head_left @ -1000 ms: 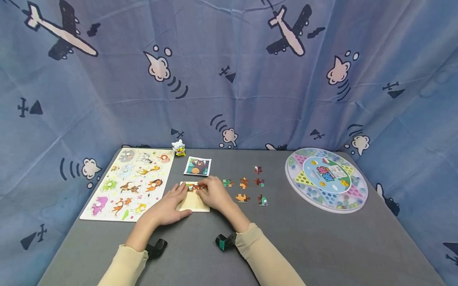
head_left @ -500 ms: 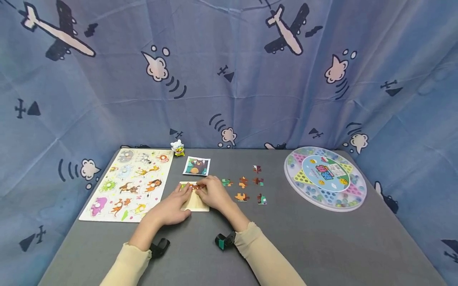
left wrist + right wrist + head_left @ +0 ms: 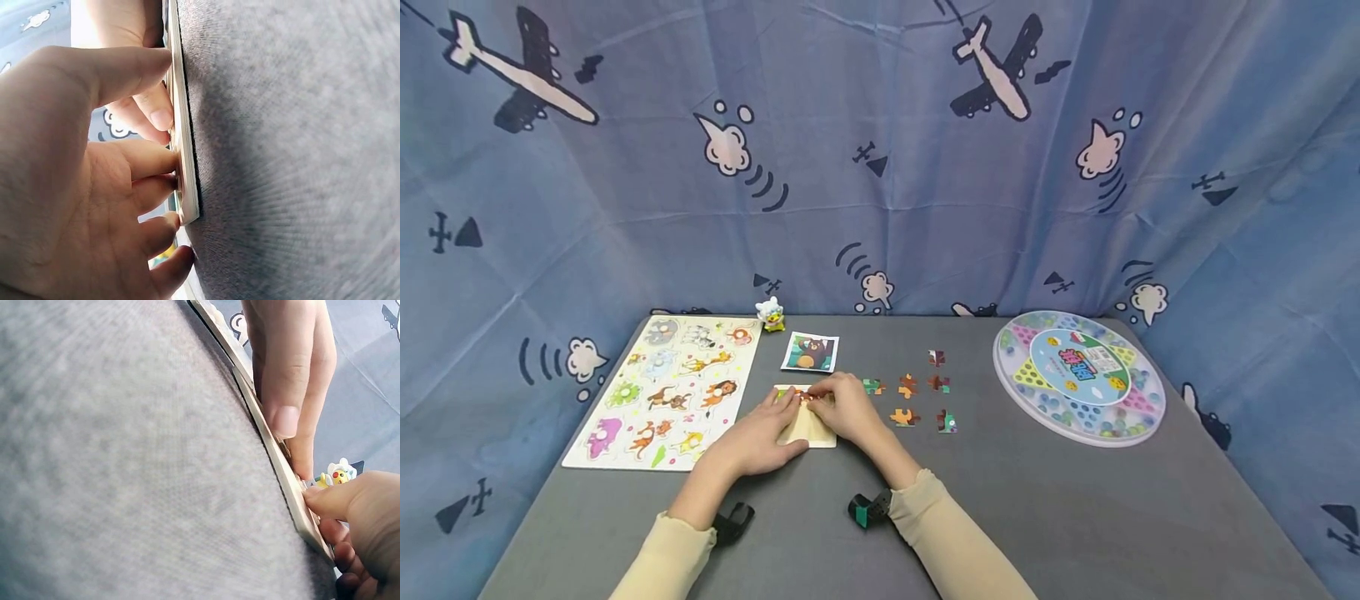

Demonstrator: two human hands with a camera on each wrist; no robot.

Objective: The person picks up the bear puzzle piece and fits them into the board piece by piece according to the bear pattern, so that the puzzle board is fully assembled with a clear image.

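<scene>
My left hand lies over the left side of a small wooden puzzle tray, fingers spread along it and thumb at its near edge. In the left wrist view, the fingertips of that hand touch the tray's face. At the tray's upper part my right hand pinches a brown puzzle piece, mostly hidden by the fingers. The right wrist view has the right thumb and curled fingers at the tray board. Bare wood fills the tray's lower part.
Several loose puzzle pieces lie right of the tray. Behind it is a bear picture card, with a small figurine nearby. An animal board lies left, a round marble game board right. A patterned curtain hangs behind.
My left fingers have shifted slightly right over the tray, and less of the brown piece shows between the hands. The right hand stays nearly in place. The loose pieces lie as before.
</scene>
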